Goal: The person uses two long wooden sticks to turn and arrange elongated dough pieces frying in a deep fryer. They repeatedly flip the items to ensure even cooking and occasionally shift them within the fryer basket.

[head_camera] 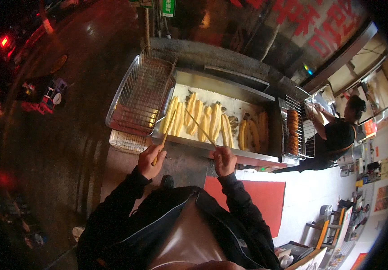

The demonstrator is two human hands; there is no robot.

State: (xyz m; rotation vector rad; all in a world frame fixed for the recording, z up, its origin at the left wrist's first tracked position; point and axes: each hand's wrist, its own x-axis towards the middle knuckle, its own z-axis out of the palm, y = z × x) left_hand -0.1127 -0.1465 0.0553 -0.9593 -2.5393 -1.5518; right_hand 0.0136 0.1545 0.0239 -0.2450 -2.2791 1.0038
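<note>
My left hand [151, 161] is closed around a long wooden stick [169, 130], whose far end points over the dough at the left side of a metal fryer [234, 86]. A second long stick [199, 126] is in my right hand [225, 161], slanting up and left across the vat. Several long pale-yellow fried dough sticks [216, 119] lie side by side in the light, frothy oil. Those at the right end [243, 135] are in shadow. Both hands are just in front of the fryer's near edge.
An empty wire basket [140, 94] stands left of the fryer, with a smaller wire-topped tray [130, 141] below it. Browned dough sticks [292, 131] rest in a wire rack [309, 135] at the right. Beyond it a person [339, 135] in dark clothes works. A red mat [258, 202] covers floor behind.
</note>
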